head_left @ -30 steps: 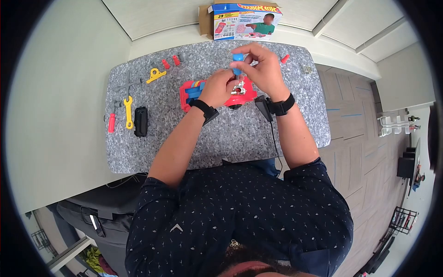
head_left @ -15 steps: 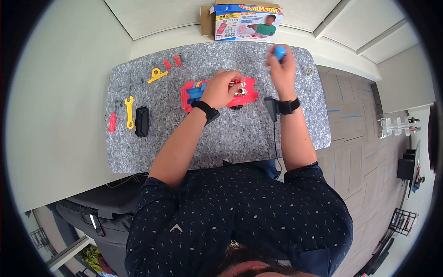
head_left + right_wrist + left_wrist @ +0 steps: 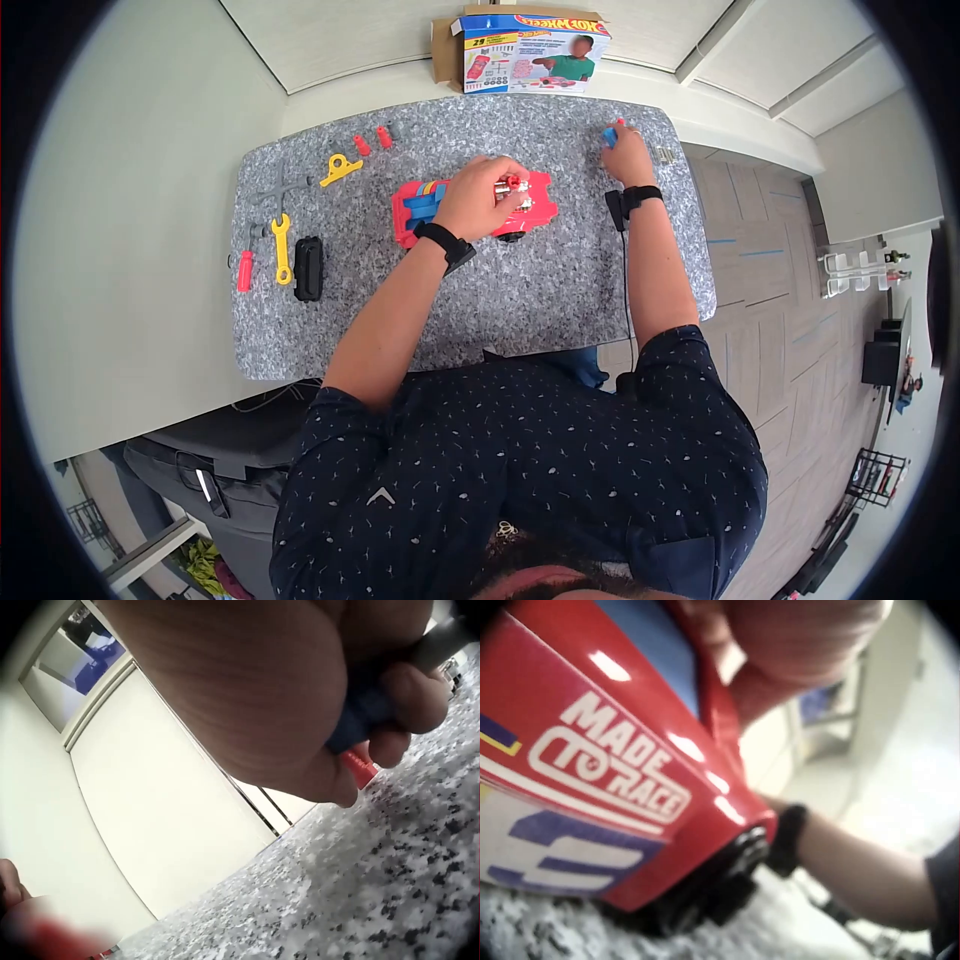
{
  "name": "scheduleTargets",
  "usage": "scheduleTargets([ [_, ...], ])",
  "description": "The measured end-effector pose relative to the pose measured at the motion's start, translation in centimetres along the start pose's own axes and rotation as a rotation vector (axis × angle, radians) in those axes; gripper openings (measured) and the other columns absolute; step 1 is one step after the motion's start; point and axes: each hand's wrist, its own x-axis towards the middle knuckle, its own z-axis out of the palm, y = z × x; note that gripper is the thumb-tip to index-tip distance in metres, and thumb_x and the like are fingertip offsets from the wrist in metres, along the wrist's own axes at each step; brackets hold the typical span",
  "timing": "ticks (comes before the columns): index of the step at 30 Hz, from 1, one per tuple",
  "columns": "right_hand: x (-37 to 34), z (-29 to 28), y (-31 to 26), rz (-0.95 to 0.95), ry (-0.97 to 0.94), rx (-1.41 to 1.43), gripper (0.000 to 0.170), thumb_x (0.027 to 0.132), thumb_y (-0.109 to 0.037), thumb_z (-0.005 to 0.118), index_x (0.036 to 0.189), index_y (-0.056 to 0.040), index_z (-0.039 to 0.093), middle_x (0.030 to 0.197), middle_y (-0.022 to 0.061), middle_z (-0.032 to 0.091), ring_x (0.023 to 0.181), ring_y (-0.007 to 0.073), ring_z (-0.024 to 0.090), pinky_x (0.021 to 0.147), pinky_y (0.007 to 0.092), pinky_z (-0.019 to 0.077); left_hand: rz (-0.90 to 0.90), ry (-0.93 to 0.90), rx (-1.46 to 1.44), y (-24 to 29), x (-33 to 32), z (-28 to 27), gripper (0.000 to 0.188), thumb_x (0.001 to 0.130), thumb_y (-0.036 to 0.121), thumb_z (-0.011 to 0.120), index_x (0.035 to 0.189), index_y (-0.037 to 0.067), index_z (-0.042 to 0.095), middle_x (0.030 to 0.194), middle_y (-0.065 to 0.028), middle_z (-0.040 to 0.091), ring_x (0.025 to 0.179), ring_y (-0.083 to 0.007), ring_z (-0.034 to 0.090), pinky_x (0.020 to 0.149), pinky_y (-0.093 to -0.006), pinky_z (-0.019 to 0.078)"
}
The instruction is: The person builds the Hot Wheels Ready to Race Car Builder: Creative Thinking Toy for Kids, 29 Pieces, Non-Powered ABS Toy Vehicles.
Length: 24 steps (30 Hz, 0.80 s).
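Note:
The red toy car [image 3: 540,205] lies on the table, its lettered side [image 3: 607,757] large in the left wrist view. My left hand [image 3: 472,200] grips the car around its silver engine part, where a small red piece [image 3: 514,183] shows between thumb and fingers. At the table's far right, my right hand [image 3: 628,160] holds a blue-handled tool [image 3: 609,137]. The right wrist view has the fingers curled round the blue handle [image 3: 360,716], with a grey shaft [image 3: 446,639] sticking out. A red piece [image 3: 363,769] is just beyond those fingers.
On the left are a yellow wrench [image 3: 282,250], grey cross tool [image 3: 280,190], black part [image 3: 309,268] and red-handled tool [image 3: 245,271]. A yellow piece [image 3: 341,169] and two red pieces [image 3: 384,138] lie farther back. The toy box [image 3: 535,55] stands behind; small metallic pieces [image 3: 665,155] lie far right.
My right hand has moved from above the car to the far right of the table, taking the blue-handled tool with it. My left hand stays at the car.

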Motion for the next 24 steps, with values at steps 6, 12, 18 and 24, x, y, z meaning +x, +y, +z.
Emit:
scheduleTargets([
  [6,-6.6,-6.0,-10.8,-0.063,-0.136,0.729,0.029,0.104,-0.025,0.080,0.126,-0.0066,0.080,0.093,0.0061,0.078,0.079,0.0156,0.069,0.071,0.0323,0.0535,0.006,-0.015,-0.011,0.9,-0.2,-0.6,0.054,0.076,0.027,0.101,0.121,0.012,0.076,0.117,-0.0077,0.079,0.115,-0.0323,0.072,0.103,-0.0462,0.0566],
  [12,-12.2,-7.5,-16.5,0.014,-0.533,1.039,0.027,0.106,-0.027,0.080,0.110,-0.0009,0.081,0.082,0.0012,0.078,0.071,0.0102,0.068,0.067,0.0295,0.0551,0.031,0.017,0.018,0.2,0.0,-0.2,0.055,0.072,0.029,0.101,0.117,0.012,0.074,0.112,-0.0081,0.079,0.110,-0.0352,0.072,0.097,-0.0489,0.0573],
  [18,-12.4,-4.1,-15.4,-0.175,-0.443,0.810,0.029,0.106,-0.028,0.080,0.113,0.0001,0.080,0.087,0.0070,0.078,0.081,0.0105,0.069,0.075,0.0305,0.0561,0.021,0.037,-0.002,0.5,-0.2,-0.1,0.055,0.073,0.028,0.100,0.119,0.012,0.074,0.113,-0.0085,0.079,0.109,-0.0360,0.072,0.096,-0.0492,0.0573],
  [24,-12.2,-8.3,-17.8,-0.244,-0.254,1.605,0.043,0.123,-0.032,0.051,0.156,-0.0063,0.056,0.106,0.0064,0.067,0.090,0.0146,0.059,0.081,0.0322,0.0517,0.056,0.047,-0.016,0.5,-0.3,-0.2,0.054,0.075,0.031,0.100,0.119,0.012,0.075,0.114,-0.0080,0.080,0.109,-0.0350,0.072,0.097,-0.0482,0.0572],
])
